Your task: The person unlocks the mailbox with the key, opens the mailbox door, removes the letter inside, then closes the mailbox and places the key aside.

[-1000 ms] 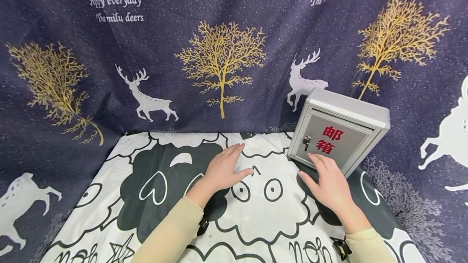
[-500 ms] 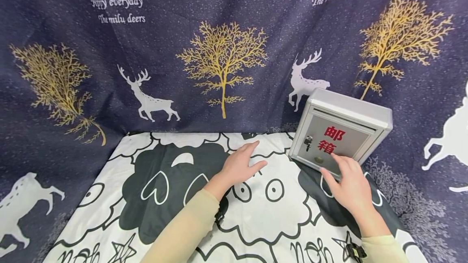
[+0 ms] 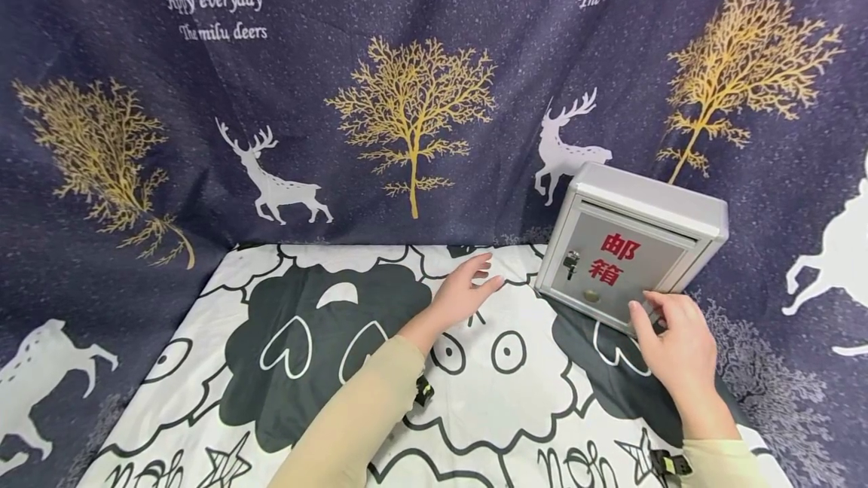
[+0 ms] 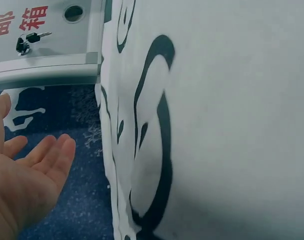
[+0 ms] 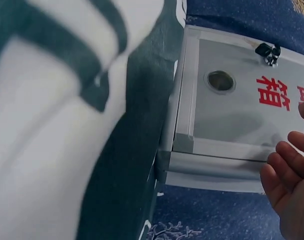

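A silver-grey metal mailbox (image 3: pixel 654 262) with red characters stands at the back right, its door closed. Keys hang in the lock (image 3: pixel 571 265) on the door's left side, and a round window (image 5: pixel 220 82) sits low in the door. My right hand (image 3: pixel 681 341) is at the box's lower right edge, fingers slightly bent; whether they touch it cannot be made out. Holding nothing, my left hand (image 3: pixel 464 292) hovers left of the box with relaxed fingers. The left wrist view shows this hand (image 4: pixel 32 175) apart from the mailbox.
A white cloth with black cartoon sheep (image 3: pixel 502 390) covers the table. Behind it hangs a dark blue curtain (image 3: pixel 380 6) printed with gold trees and white deer. The mailbox stands close to this curtain.
My right hand has moved right, from in front of the door to the box's lower right edge, uncovering the round window. The left hand has moved right and slightly forward, toward the mailbox.
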A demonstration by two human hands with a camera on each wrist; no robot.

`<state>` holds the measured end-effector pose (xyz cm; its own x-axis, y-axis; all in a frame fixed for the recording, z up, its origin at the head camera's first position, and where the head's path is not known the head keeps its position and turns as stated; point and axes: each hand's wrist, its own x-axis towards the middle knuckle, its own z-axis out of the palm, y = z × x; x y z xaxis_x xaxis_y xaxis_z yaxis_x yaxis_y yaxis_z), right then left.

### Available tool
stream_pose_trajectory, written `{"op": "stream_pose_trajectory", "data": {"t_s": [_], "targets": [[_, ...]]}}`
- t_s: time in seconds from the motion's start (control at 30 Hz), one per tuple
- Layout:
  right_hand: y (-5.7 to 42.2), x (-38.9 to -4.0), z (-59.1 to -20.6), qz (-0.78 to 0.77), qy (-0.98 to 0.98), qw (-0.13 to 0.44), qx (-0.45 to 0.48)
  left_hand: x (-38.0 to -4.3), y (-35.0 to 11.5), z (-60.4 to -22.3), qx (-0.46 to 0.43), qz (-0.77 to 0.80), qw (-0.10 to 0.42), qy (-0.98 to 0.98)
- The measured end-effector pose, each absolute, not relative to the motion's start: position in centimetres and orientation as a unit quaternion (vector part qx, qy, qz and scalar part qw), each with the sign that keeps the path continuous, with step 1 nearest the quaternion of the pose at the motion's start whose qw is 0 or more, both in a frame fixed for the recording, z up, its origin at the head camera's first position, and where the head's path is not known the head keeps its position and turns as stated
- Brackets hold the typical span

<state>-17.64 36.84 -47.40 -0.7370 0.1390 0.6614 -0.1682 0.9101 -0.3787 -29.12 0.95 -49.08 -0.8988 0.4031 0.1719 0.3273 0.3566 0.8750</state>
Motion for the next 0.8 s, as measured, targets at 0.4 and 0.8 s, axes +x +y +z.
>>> {"op": "stream_pose_trajectory", "data": {"t_s": [0.4, 0.8], "targets": [[38.1, -17.5, -47.2, 0.251, -0.881, 0.386, -0.106, -30.6, 4.6, -49.0, 0.216, 0.514, 0.050, 0.828], [38.5, -17.7, -47.4, 0.316, -0.870, 0.353, -0.138, -32.2, 6.1, -48.3, 0.203, 0.527, 0.064, 0.823]]}}
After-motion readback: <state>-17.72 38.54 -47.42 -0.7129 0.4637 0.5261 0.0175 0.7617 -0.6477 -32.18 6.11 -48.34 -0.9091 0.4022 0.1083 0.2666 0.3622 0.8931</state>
